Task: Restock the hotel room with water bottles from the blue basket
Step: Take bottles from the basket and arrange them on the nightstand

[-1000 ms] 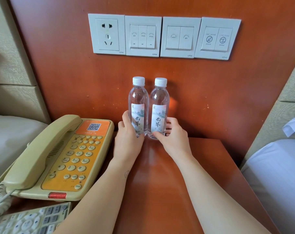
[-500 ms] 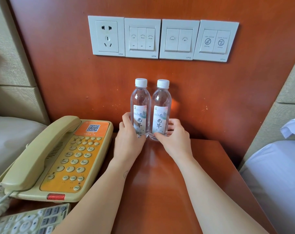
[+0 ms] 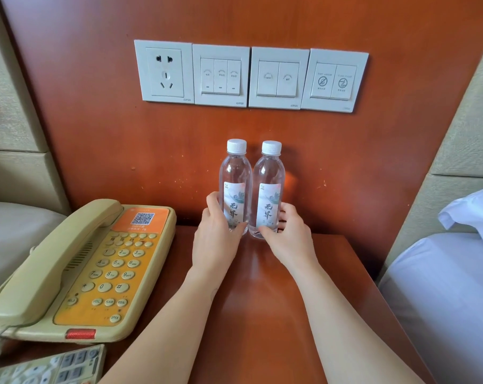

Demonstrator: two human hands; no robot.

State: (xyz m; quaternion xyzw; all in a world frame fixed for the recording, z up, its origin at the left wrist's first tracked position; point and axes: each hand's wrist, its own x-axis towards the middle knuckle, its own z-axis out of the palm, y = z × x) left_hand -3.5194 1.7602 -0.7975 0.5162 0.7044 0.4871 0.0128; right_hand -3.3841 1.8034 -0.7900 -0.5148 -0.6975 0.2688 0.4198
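Now you are at the placing step: two water bottles stand upright and touching at the back of the table (image 3: 262, 314), close to the wooden wall panel below the switch plates (image 3: 251, 76). Your left hand (image 3: 216, 239) has its grip wrapped around the lower part of the left bottle (image 3: 234, 187), thumb across the front near the base. Your right hand (image 3: 288, 239) holds the right bottle (image 3: 268, 189) the same way, fingers curled behind it. Both labels face you, and both bases look to be on the wood, so the setting-down seems nearly finished. The next move calls for easing both grips off sideways without nudging either bottle, then drawing your arms back clear of the telephone (image 3: 77, 270). The blue basket is out of view.
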